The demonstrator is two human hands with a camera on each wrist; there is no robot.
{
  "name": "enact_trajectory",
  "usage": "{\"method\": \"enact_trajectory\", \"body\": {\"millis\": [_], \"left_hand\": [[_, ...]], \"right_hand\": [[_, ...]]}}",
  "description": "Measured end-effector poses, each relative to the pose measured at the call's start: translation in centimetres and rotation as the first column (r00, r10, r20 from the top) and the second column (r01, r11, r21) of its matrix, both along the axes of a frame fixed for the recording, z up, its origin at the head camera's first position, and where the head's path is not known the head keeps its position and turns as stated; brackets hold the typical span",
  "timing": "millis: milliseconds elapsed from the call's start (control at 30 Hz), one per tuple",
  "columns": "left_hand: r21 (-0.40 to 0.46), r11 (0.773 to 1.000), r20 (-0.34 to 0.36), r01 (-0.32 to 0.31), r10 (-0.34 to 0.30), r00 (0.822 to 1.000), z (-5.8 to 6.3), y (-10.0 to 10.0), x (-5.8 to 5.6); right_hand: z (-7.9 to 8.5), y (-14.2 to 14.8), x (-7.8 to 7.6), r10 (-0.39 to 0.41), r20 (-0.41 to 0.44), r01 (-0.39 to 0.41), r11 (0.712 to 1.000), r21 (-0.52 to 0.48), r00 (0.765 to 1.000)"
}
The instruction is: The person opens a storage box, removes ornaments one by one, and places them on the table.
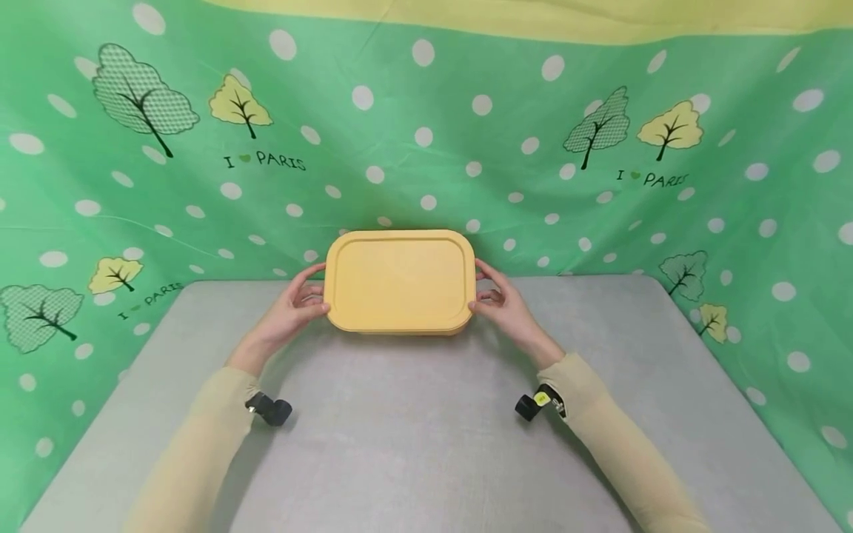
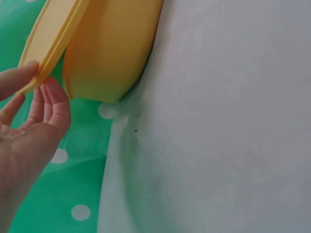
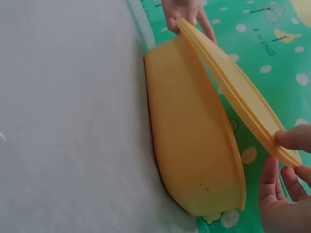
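A yellow rectangular lid [image 1: 403, 281] with rounded corners is held by its two short ends. My left hand [image 1: 286, 314] pinches the left end, thumb on top and fingers beneath. At the right end, my right hand [image 1: 512, 317] grips the rim the same way. Beneath the lid, a deep yellow container [image 3: 189, 121] stands on the table, mostly hidden in the head view. Both wrist views show a gap between the lid and the container's rim at the near end. The lid covers the container's inside from view.
The grey tabletop [image 1: 400, 429] extends in front and to both sides. A green dotted cloth [image 1: 426, 170] with printed trees hangs close behind the container and along the sides. Small black cameras [image 1: 269, 409] are strapped at both wrists.
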State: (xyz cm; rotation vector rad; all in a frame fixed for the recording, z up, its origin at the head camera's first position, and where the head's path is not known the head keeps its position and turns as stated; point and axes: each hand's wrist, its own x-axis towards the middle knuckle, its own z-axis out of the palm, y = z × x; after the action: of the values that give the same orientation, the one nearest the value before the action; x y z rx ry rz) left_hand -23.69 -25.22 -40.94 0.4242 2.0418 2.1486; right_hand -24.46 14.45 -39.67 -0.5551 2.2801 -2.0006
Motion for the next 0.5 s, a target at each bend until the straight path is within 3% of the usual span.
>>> {"method": "enact_trajectory", "body": {"millis": [300,500], "left_hand": [[-0.139,0.990,-0.017,0.006,-0.009,1.000,0.3,-1.0,1.5],[-0.189,0.981,0.017,0.048,-0.045,0.999,0.2,-2.5,2.5]], "right_hand": [[-0.4,-0.2,1.8,0.032,0.001,-0.032,0.999,-0.033,0.999],[-0.8,-0.9,2.9,0.053,0.012,-0.052,0.999,-0.012,0.999]]}}
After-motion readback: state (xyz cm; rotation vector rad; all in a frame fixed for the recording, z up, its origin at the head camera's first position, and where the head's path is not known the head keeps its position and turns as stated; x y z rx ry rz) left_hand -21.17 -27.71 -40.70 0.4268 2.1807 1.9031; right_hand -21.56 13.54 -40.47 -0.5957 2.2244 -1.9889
